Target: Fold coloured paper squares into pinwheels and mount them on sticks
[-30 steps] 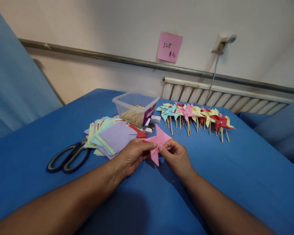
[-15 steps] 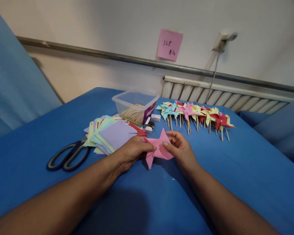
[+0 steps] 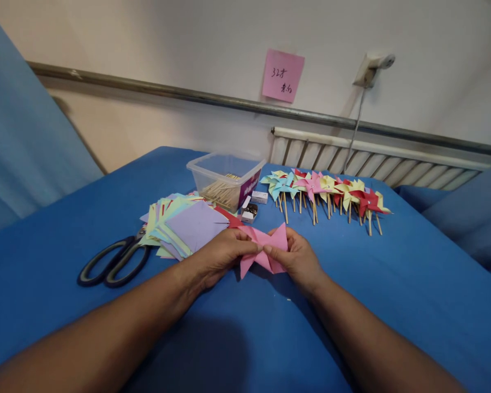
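A pink paper pinwheel (image 3: 265, 248) with folded-in corners is held just above the blue tablecloth (image 3: 393, 284), in the middle of the view. My left hand (image 3: 221, 256) pinches its left side with thumb and fingers closed. My right hand (image 3: 297, 256) pinches its centre from the right, thumb on top. Both hands meet at the paper's middle. A stack of cut coloured paper squares (image 3: 186, 226) lies just left of my left hand.
Black-handled scissors (image 3: 110, 265) lie at the left. A clear plastic box (image 3: 225, 180) holds wooden sticks. A small box of pins (image 3: 249, 212) sits beside it. Several finished pinwheels on sticks (image 3: 327, 194) lie in a row at the back right.
The pink paper has been turned and another corner folded toward its centre. My right thumb shifted onto the middle; both hands stayed in place.
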The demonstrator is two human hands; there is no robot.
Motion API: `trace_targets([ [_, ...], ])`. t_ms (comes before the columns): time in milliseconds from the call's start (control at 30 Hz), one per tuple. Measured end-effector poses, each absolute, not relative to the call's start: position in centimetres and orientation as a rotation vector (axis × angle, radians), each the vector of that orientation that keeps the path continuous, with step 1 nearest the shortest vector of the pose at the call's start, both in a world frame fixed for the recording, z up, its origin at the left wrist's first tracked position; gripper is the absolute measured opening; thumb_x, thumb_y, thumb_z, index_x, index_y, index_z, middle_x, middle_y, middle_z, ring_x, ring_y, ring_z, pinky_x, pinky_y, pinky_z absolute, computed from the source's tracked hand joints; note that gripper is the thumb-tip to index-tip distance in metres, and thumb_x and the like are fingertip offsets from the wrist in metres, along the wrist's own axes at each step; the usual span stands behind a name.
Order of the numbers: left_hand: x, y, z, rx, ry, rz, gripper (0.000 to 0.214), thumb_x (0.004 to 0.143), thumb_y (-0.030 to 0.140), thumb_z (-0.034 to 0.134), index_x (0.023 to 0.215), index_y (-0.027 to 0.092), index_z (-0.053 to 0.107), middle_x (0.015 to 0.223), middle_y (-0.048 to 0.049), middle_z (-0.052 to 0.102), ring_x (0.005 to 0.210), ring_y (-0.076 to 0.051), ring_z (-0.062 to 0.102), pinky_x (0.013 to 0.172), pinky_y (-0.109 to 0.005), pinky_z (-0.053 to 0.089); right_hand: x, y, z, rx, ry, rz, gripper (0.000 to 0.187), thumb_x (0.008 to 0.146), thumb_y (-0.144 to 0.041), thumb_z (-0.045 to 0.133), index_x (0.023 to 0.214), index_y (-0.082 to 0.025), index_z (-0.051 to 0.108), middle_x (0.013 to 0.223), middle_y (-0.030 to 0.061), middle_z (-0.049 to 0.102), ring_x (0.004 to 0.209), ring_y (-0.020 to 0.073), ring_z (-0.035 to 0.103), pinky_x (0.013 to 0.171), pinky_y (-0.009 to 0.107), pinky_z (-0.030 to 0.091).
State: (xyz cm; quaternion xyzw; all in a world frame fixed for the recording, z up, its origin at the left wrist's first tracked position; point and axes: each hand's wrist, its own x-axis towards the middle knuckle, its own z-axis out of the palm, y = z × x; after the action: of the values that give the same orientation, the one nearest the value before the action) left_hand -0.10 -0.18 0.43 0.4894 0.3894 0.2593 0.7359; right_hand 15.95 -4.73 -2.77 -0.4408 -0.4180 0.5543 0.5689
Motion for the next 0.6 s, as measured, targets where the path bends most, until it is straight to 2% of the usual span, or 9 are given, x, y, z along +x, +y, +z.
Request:
trace_targets([
  [167,0.6,-0.6,0.0,0.909,0.791,0.64,0.018,0.068,0.024,0.075,0.08,0.014,0.068,0.079,-0.0045,0.067,0.074,-0.014,0.062,0.073,-0.026,0.046,14.7,-4.5,-3.4,-0.908,-0.659,1.245,0.033,0.066,-0.028,0.078,0.09,-0.017,0.059,0.08,0.0009,0.069,0.068,0.0138,0.062,0.067,0.028,0.05],
  [267,1.1,-1.0,-0.3,0.879,0.814,0.656,0.024,0.067,0.022,0.076,0.088,0.014,0.069,0.083,-0.0052,0.068,0.078,-0.015,0.062,0.076,-0.027,0.046,14.2,-4.6,-3.4,-0.863,-0.582,1.22,0.031,0.067,-0.026,0.078,0.09,-0.017,0.059,0.08,0.0013,0.069,0.069,0.0141,0.064,0.069,0.029,0.051],
  [400,1.6,-1.3,-0.5,0.866,0.815,0.7,0.021,0.069,0.022,0.074,0.088,0.014,0.071,0.082,-0.006,0.07,0.078,-0.015,0.063,0.078,-0.028,0.047,13.8,-4.7,-3.4,-0.801,-0.55,1.252,0.031,0.068,-0.024,0.077,0.092,-0.017,0.058,0.083,0.0025,0.07,0.073,0.0149,0.065,0.073,0.03,0.051],
  [600,1.4,-1.3,-0.7,0.893,0.743,0.758,0.028,0.071,0.026,0.073,0.096,0.013,0.072,0.092,-0.0107,0.072,0.084,-0.02,0.065,0.084,-0.034,0.048,13.9,-5.1,-3.3,-0.819,-0.521,1.274,0.036,0.067,-0.022,0.078,0.095,-0.017,0.057,0.077,0.0013,0.07,0.064,0.013,0.064,0.065,0.027,0.052],
])
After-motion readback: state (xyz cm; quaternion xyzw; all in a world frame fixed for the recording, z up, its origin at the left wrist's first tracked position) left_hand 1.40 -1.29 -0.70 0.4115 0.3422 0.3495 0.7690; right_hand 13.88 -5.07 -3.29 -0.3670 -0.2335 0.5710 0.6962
